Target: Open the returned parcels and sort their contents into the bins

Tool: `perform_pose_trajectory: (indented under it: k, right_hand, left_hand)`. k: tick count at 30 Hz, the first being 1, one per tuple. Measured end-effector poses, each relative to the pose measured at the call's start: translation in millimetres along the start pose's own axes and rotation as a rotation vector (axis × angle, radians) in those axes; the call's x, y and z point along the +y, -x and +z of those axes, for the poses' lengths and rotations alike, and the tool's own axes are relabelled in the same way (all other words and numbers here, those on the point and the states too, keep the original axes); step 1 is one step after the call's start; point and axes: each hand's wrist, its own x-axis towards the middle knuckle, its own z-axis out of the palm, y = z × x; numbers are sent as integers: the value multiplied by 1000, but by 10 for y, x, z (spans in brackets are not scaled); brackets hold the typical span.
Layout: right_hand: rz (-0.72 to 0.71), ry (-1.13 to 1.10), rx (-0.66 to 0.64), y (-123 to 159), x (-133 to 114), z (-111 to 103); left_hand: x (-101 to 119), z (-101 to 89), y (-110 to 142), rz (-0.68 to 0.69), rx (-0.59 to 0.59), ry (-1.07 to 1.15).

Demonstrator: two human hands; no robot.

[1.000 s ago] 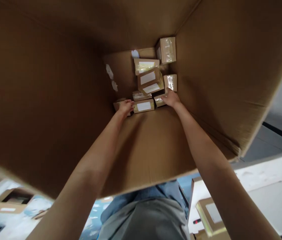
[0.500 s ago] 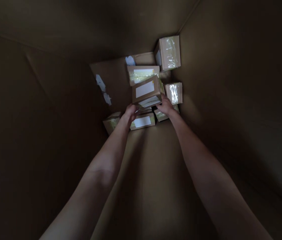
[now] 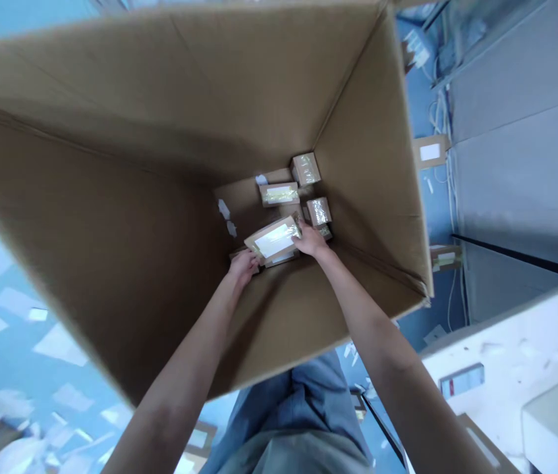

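Both my hands hold a small cardboard box (image 3: pixel 275 238) with a white label and clear tape, tilted, inside a deep, large cardboard carton (image 3: pixel 377 164). My left hand (image 3: pixel 244 262) grips its lower left end; my right hand (image 3: pixel 309 238) is closed on its right end. Beneath it, partly hidden, lies another labelled box (image 3: pixel 282 258). Just beyond it is a taped box with a label (image 3: pixel 279 194). Two more taped boxes, one in the far corner (image 3: pixel 306 169) and one nearer (image 3: pixel 319 211), stand along the right wall.
Paper scraps (image 3: pixel 61 345) litter the blue floor at left. On the right are a white table (image 3: pixel 501 342) with a phone (image 3: pixel 462 381) on it, a grey panel (image 3: pixel 516 131), cables (image 3: pixel 449 171) and small boxes (image 3: pixel 445 257) on the floor.
My view has drawn back and up, so the carton's rim and the room now show. The held box has come up off the others and turned, its label facing me.
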Motion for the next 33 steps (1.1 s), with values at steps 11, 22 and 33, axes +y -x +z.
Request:
perform_pose_trajectory:
  k: [11,22,33]
  right_hand:
    - [-285,-218,659,3237,-44,-596]
    - [117,-299,1238,5863,934,-313]
    - [722,-300,1488,8006,2546,1386]
  left_hand:
    - [78,-407,2871,255,-300,7]
    - [-1143,8,4520,66,-976,-721]
    - [-3857,317,5650,-419,-1260,-1346]
